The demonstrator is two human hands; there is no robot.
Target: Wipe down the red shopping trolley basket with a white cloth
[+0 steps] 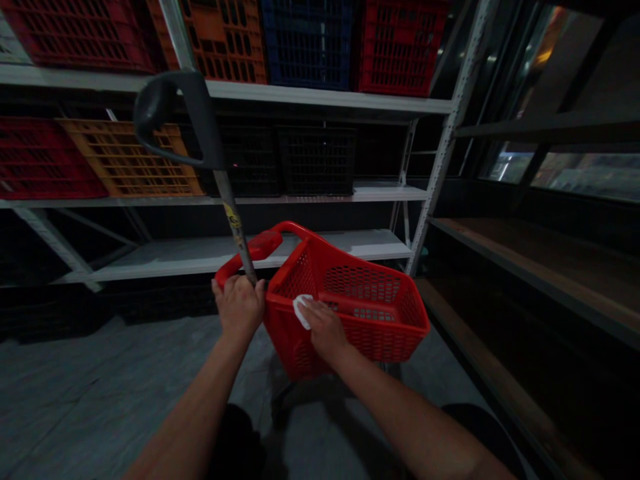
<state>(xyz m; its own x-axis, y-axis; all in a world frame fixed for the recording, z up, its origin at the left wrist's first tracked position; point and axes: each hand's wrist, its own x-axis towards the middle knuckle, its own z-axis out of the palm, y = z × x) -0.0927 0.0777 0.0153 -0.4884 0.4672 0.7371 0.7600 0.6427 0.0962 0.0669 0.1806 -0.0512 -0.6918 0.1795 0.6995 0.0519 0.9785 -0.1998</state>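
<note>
Low down, the metal rod (233, 223) of a pull handle is clenched in the left hand (239, 307), just beside the near rim of the red basket (365, 320); the rod is tilted up to a black grip (173, 113). A white cloth (300, 309) is held under the right hand (326, 329) and pressed against the basket's near rim. The basket is seen above the grey floor (100, 387), before white shelves (200, 253) loaded with coloured crates (125, 157)

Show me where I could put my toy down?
The lowest white shelf behind the red basket is bare, and so is the wooden shelf on the right. The floor on the left is open. The upper shelves are packed with crates. Crowded: left hand gripping the pole, right hand on the basket's rim.
</note>
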